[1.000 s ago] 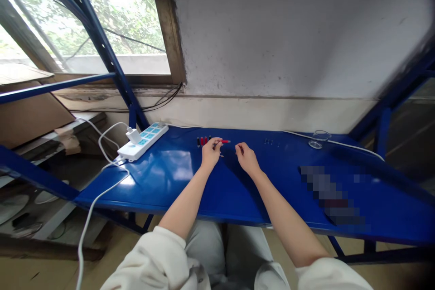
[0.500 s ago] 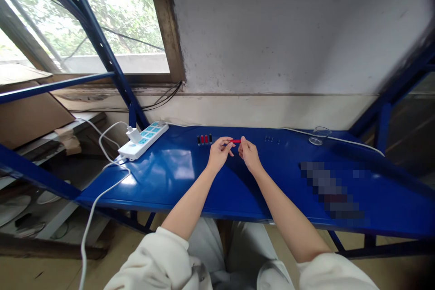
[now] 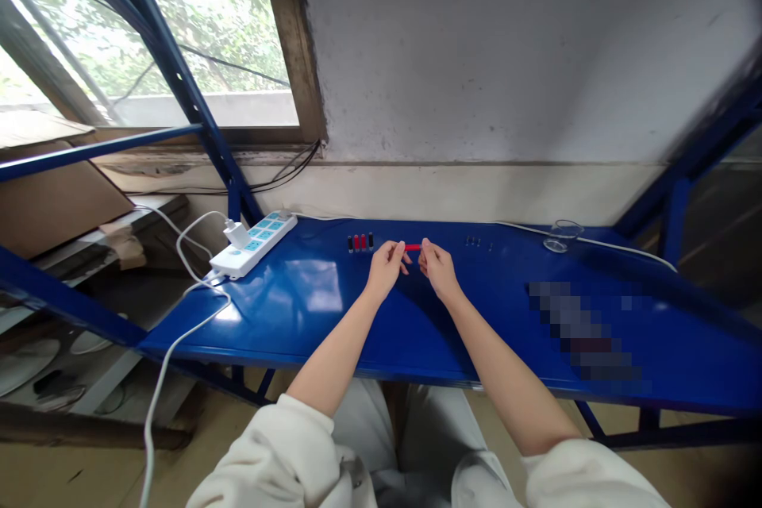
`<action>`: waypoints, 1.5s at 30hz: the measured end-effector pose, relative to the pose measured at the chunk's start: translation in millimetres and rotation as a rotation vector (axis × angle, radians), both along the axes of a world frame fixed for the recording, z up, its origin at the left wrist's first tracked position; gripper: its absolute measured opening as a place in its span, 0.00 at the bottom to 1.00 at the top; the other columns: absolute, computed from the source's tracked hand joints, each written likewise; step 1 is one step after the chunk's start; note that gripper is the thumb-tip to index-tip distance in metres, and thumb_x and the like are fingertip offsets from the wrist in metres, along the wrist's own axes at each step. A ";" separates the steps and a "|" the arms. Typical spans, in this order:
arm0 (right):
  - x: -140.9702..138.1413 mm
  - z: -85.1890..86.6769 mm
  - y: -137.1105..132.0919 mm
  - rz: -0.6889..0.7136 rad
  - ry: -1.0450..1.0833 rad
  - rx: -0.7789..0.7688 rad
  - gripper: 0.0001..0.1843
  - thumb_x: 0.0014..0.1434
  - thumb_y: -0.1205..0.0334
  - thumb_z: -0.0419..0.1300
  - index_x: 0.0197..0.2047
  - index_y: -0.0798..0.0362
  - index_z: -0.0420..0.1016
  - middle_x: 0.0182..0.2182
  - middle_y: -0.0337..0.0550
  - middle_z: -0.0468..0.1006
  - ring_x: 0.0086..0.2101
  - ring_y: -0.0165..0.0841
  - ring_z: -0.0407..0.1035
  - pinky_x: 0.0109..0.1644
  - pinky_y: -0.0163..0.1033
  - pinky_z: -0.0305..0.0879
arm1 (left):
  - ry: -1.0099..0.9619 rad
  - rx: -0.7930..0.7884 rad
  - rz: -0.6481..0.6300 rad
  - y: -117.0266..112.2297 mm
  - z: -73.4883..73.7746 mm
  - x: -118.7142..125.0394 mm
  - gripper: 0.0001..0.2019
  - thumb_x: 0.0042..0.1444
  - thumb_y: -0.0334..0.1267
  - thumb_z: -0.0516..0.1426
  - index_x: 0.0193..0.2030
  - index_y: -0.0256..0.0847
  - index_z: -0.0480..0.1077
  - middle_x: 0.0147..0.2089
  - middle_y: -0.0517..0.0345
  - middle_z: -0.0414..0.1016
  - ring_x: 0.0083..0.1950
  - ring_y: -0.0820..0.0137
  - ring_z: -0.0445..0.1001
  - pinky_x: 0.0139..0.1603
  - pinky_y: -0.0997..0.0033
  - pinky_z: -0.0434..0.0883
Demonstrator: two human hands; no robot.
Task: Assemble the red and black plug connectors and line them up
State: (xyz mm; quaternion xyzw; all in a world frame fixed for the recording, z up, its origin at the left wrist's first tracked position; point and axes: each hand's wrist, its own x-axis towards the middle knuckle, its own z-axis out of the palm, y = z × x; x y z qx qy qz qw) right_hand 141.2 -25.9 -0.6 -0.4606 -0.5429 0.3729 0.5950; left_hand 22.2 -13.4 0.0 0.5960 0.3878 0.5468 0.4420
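Between my two hands, a slim red cylinder-shaped piece (image 3: 413, 248) is held level above the table. My left hand (image 3: 386, 266) pinches its left end between thumb and finger. At the other end, the thumb and fingers of my right hand (image 3: 438, 266) grip it. Fingertips cover both ends, so its exact kind cannot be made out. Just left of my left hand stands a short row of small red cylinders (image 3: 359, 242) and black cylinders (image 3: 350, 244). Several tiny thin pieces (image 3: 473, 241), too small to name, are on the table right of my right hand.
A blue metal table (image 3: 321, 333) lies under my hands. At its left end is a white power strip (image 3: 253, 248) with a plugged-in adapter and loose white cables. A clear glass cup (image 3: 559, 238) sits at the back right, near a blurred-out dark object (image 3: 577, 333).
My left fingers have shifted slightly on the red piece, the thumb now pressing its left end. The right hand keeps its grip. The view has shifted a little.
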 end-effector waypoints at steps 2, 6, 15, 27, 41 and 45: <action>0.5 2.2 -1.5 0.001 0.021 0.021 0.25 0.56 0.43 0.47 0.18 0.52 0.55 0.14 0.33 0.56 0.15 0.23 0.51 0.19 0.32 0.49 | -0.028 -0.024 0.044 0.6 0.8 -1.2 0.17 0.54 0.52 0.49 0.29 0.37 0.62 0.25 0.61 0.69 0.17 0.80 0.65 0.21 0.79 0.61; 2.8 4.2 -0.7 -0.003 0.079 0.008 0.22 0.56 0.45 0.48 0.20 0.53 0.60 0.14 0.33 0.58 0.14 0.23 0.52 0.18 0.31 0.48 | -0.126 -0.053 0.161 3.8 2.3 -5.8 0.18 0.53 0.52 0.50 0.30 0.37 0.62 0.25 0.60 0.69 0.16 0.81 0.64 0.18 0.80 0.59; 3.7 2.0 6.8 -0.024 0.084 0.008 0.16 0.52 0.50 0.54 0.33 0.53 0.72 0.28 0.41 0.72 0.24 0.26 0.62 0.23 0.32 0.56 | -0.076 -0.098 0.119 5.5 0.3 -7.0 0.18 0.48 0.51 0.55 0.30 0.35 0.67 0.23 0.59 0.69 0.16 0.81 0.64 0.17 0.80 0.58; 1.9 -11.8 10.2 0.126 -0.222 0.027 0.14 0.48 0.53 0.58 0.33 0.54 0.73 0.30 0.43 0.74 0.28 0.29 0.65 0.34 0.36 0.61 | -0.040 -0.046 0.124 7.8 -5.0 -8.4 0.17 0.47 0.50 0.56 0.30 0.35 0.70 0.19 0.63 0.64 0.17 0.81 0.59 0.17 0.79 0.57; 2.5 -13.9 11.2 0.218 -0.275 0.023 0.14 0.49 0.51 0.57 0.29 0.55 0.70 0.23 0.39 0.71 0.23 0.27 0.64 0.26 0.34 0.60 | -0.048 -0.061 0.031 3.7 -4.2 -6.7 0.15 0.47 0.48 0.56 0.33 0.36 0.71 0.19 0.64 0.63 0.16 0.82 0.55 0.17 0.79 0.54; 2.1 -12.9 9.6 0.212 -0.290 0.013 0.15 0.48 0.50 0.58 0.31 0.55 0.70 0.23 0.39 0.72 0.23 0.28 0.64 0.26 0.33 0.60 | -0.056 -0.092 -0.020 0.5 -0.6 -7.5 0.14 0.47 0.45 0.56 0.35 0.36 0.70 0.20 0.64 0.63 0.16 0.82 0.56 0.17 0.79 0.54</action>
